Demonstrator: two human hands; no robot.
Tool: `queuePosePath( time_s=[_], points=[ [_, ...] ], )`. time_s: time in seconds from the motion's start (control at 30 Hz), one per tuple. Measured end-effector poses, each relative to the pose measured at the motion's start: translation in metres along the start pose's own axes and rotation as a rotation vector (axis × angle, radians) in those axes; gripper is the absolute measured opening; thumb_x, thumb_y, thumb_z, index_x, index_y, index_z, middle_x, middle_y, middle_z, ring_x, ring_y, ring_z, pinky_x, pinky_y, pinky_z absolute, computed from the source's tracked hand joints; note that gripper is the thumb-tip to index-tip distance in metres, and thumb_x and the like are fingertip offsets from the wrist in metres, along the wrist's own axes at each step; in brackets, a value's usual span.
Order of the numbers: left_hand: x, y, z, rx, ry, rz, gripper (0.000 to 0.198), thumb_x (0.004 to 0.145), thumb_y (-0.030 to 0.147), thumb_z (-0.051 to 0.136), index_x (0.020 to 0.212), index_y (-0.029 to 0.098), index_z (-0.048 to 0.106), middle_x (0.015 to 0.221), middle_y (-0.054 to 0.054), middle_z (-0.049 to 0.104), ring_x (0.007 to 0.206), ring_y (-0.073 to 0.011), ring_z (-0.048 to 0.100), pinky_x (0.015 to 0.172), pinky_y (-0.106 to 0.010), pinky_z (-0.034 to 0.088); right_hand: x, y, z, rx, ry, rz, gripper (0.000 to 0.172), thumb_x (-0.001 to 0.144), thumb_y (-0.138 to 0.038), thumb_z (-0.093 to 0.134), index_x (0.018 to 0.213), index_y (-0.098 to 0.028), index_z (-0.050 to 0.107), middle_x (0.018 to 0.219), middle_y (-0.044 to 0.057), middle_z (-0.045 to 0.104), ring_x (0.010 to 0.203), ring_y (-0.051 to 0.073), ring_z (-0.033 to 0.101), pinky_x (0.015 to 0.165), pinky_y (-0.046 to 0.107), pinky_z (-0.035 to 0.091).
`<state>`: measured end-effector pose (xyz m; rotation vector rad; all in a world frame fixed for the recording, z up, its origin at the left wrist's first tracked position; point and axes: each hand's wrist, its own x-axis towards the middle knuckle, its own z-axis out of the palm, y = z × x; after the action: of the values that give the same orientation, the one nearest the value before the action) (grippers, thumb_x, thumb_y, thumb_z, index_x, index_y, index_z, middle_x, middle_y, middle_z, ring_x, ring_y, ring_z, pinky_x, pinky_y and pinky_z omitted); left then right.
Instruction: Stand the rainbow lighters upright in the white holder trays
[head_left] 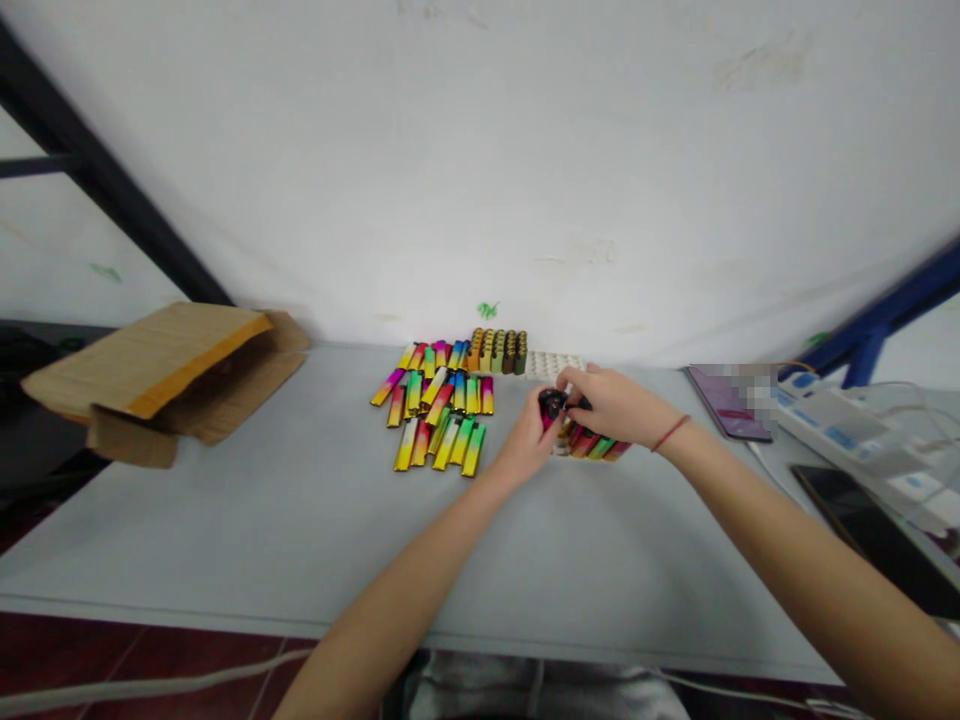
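My left hand [528,440] is closed around a lighter [548,412], pink with a dark top. Close beside it, my right hand [619,402] has its fingers bent together at a small dark piece that I cannot make out. Below my right hand stands a row of lighters with red and green bodies [600,446], partly hidden by the hand, in a pale holder. Left of my hands lie loose shiny lighters [439,403] in yellow, pink, green and blue, in rough rows on the grey table [300,540].
Gold and green upright lighters [498,352] stand packed by the wall, next to a white tray with holes [553,364]. An open cardboard box [165,360] lies at the left. At the right are a phone [724,405], a dark tablet-like device [870,530] and power strips with cables [855,440].
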<state>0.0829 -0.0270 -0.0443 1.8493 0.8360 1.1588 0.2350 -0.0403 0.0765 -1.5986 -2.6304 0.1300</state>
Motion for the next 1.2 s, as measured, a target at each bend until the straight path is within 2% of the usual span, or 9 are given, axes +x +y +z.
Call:
queuePosePath(
  time_s=[0.2,0.33,0.4,0.53,0.67,0.73,0.87,1.0,1.2],
  points=[
    [0.000,0.007,0.001,-0.019,0.100,-0.032,0.037,0.097,0.038,0.047,0.129,0.023,0.036,0.125,-0.012,0.058,0.120,-0.0244,0.056,0.108,-0.044,0.042,-0.001,-0.006,-0.013,0.187,0.220,0.050,0.018,0.087,-0.015,0.055,0.104,-0.020,0.059,0.094,0.006,0.076,0.087,0.023,0.072,0.079,0.033,0.052],
    [0.005,0.024,-0.017,-0.065,0.197,-0.079,0.039,0.093,0.040,0.055,0.125,0.021,0.044,0.119,-0.010,0.062,0.115,-0.0237,0.059,0.103,-0.040,0.046,0.009,-0.020,-0.010,0.416,0.389,0.091,0.011,0.086,-0.018,0.055,0.096,-0.020,0.060,0.090,0.005,0.074,0.083,0.020,0.071,0.077,0.033,0.054],
    [0.007,0.033,-0.038,-0.056,0.219,-0.122,0.037,0.090,0.040,0.059,0.119,0.019,0.051,0.112,-0.008,0.065,0.105,-0.0224,0.062,0.097,-0.037,0.049,0.020,-0.029,0.001,0.582,0.472,0.108,0.009,0.086,-0.020,0.055,0.094,-0.020,0.060,0.089,0.004,0.073,0.083,0.019,0.071,0.078,0.033,0.056],
    [-0.002,0.040,-0.099,0.083,0.212,-0.279,0.035,0.083,0.045,0.064,0.103,0.017,0.060,0.094,-0.005,0.068,0.087,-0.0205,0.064,0.082,-0.033,0.052,0.051,-0.053,0.038,0.913,0.467,0.184,0.007,0.086,-0.020,0.054,0.092,-0.021,0.058,0.085,0.003,0.071,0.077,0.018,0.070,0.074,0.035,0.059],
    [-0.018,0.029,-0.160,0.363,0.448,-0.476,0.034,0.084,0.049,0.058,0.095,0.016,0.059,0.084,-0.004,0.065,0.077,-0.0199,0.062,0.070,-0.030,0.049,0.080,-0.077,0.068,0.921,0.383,0.266,0.007,0.084,-0.015,0.056,0.085,-0.022,0.057,0.078,0.000,0.070,0.075,0.017,0.069,0.076,0.034,0.058],
    [-0.020,0.022,-0.182,0.591,0.501,-0.588,0.032,0.085,0.048,0.058,0.093,0.017,0.058,0.083,-0.005,0.066,0.078,-0.0221,0.062,0.069,-0.031,0.048,0.093,-0.082,0.073,0.884,0.385,0.286,0.008,0.085,-0.015,0.055,0.086,-0.022,0.058,0.080,0.001,0.070,0.077,0.018,0.069,0.080,0.035,0.057],
    [-0.008,0.014,-0.201,0.891,0.408,-0.749,0.031,0.088,0.046,0.057,0.099,0.017,0.059,0.091,-0.012,0.070,0.087,-0.0280,0.067,0.073,-0.034,0.047,0.118,-0.080,0.065,0.801,0.404,0.321,0.016,0.086,-0.012,0.050,0.086,-0.022,0.061,0.086,0.003,0.071,0.086,0.021,0.068,0.089,0.038,0.053],
    [0.003,0.012,-0.200,1.013,0.311,-0.758,0.035,0.091,0.046,0.053,0.106,0.016,0.059,0.098,-0.016,0.072,0.092,-0.0300,0.069,0.074,-0.034,0.048,0.131,-0.074,0.051,0.709,0.393,0.338,0.020,0.086,-0.010,0.048,0.087,-0.021,0.064,0.088,0.006,0.071,0.088,0.024,0.067,0.091,0.040,0.050],
    [-0.020,0.027,-0.198,1.027,0.086,-0.835,0.037,0.091,0.049,0.049,0.106,0.016,0.060,0.095,-0.012,0.073,0.088,-0.0280,0.069,0.069,-0.031,0.047,0.103,-0.082,0.064,0.632,0.302,0.274,0.025,0.087,-0.009,0.047,0.100,-0.020,0.065,0.090,0.007,0.073,0.083,0.023,0.068,0.082,0.035,0.051]
  ],
)
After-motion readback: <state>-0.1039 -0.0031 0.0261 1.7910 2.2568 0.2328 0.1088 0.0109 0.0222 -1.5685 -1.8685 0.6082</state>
